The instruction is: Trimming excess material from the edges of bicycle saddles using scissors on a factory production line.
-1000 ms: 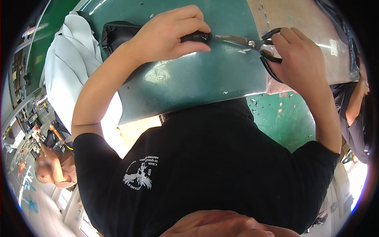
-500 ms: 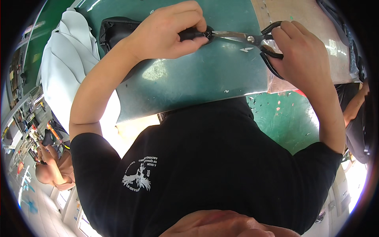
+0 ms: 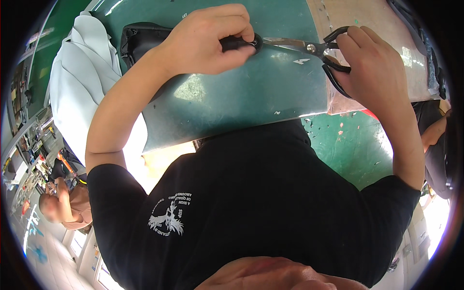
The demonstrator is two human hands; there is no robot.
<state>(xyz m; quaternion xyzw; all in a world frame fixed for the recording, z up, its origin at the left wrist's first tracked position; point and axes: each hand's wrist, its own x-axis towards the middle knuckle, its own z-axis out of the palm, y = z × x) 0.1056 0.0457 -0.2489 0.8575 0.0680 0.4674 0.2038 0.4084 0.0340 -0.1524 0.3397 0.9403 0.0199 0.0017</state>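
Note:
My left hand (image 3: pixel 212 41) is closed on the narrow rounded end of a black leather-like piece (image 3: pixel 145 41), pinched between thumb and fingers. The wider part of that piece lies to the left on the green table, partly behind my wrist. In my right hand (image 3: pixel 374 63) is a pair of scissors (image 3: pixel 311 48) with metal blades and black loop handles; my fingers are wrapped round the loops. The blades point left, their tips right beside the held end of the black piece. Whether the tips touch it I cannot tell.
Pale grey-white sheets (image 3: pixel 77 72) hang over the left side of the green tabletop (image 3: pixel 232 101). A tan board (image 3: pixel 357 14) covers its right part. A small white scrap (image 3: pixel 301 61) lies below the scissors. Other people are at the far left and right edges.
The scissors have drawn back slightly to the right with my right hand. My left hand has shifted down a little, still gripping the black piece.

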